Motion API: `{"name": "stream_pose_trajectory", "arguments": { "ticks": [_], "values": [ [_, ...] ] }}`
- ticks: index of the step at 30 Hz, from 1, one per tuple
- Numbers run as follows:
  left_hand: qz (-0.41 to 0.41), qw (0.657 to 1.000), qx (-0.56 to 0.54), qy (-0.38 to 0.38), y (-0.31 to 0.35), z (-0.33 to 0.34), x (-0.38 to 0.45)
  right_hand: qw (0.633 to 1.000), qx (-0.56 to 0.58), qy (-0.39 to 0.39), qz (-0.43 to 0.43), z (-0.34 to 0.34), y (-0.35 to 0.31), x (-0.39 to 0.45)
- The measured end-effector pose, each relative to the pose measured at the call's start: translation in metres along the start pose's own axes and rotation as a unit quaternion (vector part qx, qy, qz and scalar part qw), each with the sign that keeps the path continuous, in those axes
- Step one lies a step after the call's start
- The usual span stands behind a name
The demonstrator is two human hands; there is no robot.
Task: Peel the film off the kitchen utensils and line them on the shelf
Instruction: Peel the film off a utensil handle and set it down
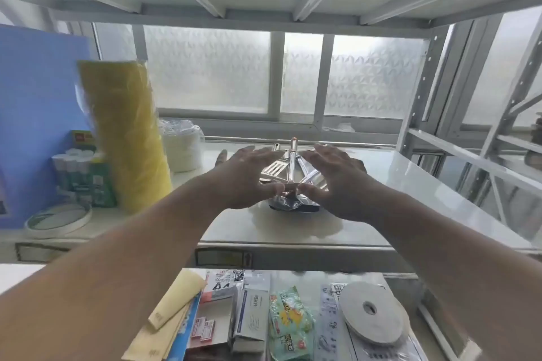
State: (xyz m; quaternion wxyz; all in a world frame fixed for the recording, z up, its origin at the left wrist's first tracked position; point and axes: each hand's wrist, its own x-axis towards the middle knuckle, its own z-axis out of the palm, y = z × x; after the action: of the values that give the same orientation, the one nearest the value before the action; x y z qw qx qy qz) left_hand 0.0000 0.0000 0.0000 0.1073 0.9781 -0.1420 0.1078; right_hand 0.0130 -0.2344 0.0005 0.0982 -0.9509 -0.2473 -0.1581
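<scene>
Over shelf (410, 182), left hand (243, 176), right hand (337, 182) splayed

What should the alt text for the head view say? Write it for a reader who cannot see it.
Two bare hands, the left hand and right hand, reach with spread fingers around a cluster of shiny metal utensils on a white shelf. A yellow roll and glue sticks stand at left; stationery fills the shelf below.
</scene>
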Motion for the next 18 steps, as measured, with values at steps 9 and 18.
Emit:
{"name": "stream_pose_trajectory", "arguments": {
  "ticks": [9, 18],
  "values": [
    [0.011, 0.998, -0.056, -0.003, -0.013, 0.021, 0.032, 0.999, -0.007, -0.049, 0.004, 0.029, 0.013, 0.028],
    [0.072, 0.992, -0.036, 0.093, 0.016, 0.020, 0.049, 0.995, 0.017, 0.093, -0.016, 0.018, 0.046, 0.016]
  ]
}}
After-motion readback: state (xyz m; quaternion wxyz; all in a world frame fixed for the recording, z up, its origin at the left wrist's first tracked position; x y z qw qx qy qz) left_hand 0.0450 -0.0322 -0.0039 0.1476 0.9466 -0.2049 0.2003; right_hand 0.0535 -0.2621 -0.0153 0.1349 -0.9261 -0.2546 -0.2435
